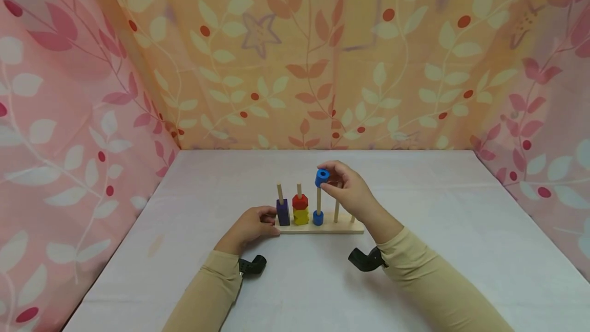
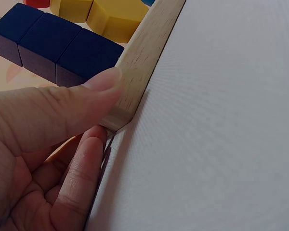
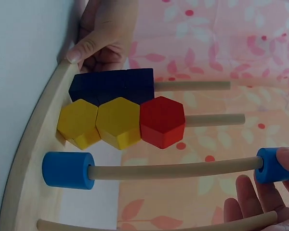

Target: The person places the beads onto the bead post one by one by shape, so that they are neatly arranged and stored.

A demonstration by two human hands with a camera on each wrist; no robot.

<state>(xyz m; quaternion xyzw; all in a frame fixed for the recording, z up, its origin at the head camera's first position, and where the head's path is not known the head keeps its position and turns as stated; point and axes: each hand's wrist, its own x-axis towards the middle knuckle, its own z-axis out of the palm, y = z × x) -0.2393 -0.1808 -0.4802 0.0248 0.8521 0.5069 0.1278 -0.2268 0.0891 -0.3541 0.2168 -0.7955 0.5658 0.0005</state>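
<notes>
A wooden peg stand [image 1: 345,228] sits on the table. My left hand [image 1: 249,225] grips its left end, thumb on the base's front edge in the left wrist view. My right hand [image 1: 354,193] pinches a blue cylinder bead [image 1: 319,180] between thumb and fingers at the top of the third peg [image 1: 318,201]. In the right wrist view the peg's tip meets the hole of that held bead [image 3: 269,164]. Another blue cylinder [image 3: 67,170] sits at this peg's foot. Dark blue square blocks [image 3: 111,86] fill the first peg's lower part; two yellow hexagons [image 3: 118,122] and a red one [image 3: 162,121] stack on the second.
Two bare pegs stand at the right of the stand, one fourth peg [image 1: 336,211] partly behind my right hand. A white cloth [image 1: 295,281] covers the table. Floral curtains [image 1: 295,65] enclose the back and sides. A black wrist camera mount [image 1: 366,259] hangs below each wrist.
</notes>
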